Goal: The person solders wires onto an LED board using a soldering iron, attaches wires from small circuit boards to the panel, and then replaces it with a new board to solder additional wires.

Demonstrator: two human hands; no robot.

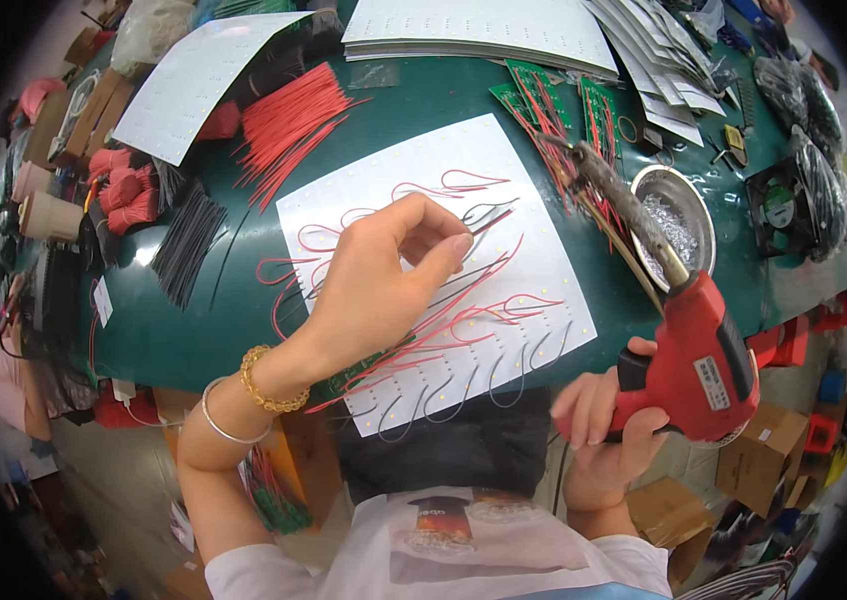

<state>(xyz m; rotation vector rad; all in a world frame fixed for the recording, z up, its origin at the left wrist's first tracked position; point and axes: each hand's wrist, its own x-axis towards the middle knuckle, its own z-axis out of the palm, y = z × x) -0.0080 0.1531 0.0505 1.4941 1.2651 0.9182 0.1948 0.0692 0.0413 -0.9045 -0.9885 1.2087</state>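
A white LED panel (548, 255) lies tilted on the green table in front of me, with looped red wires and short black wires (521, 385) across it. Above its middle is my left hand (373, 265), thumb and forefinger pinched on a thin wire (488, 217); the fingers partly cover it. My right hand (608, 420) grips the handle of a red soldering gun (698, 365) beyond the panel's right edge. The gun's metal barrel (633, 210) slants up and left, its tip apart from the panel. Under my left forearm, part of a green board (358, 372) shows.
A metal bowl (707, 225) of silvery bits stands right of the panel. Green circuit boards (538, 85) with red wires lie behind. Red wire bundles (288, 125) and black ones (188, 245) lie left; stacked white panels (473, 35) sit at the back. A black fan (781, 208) is far right.
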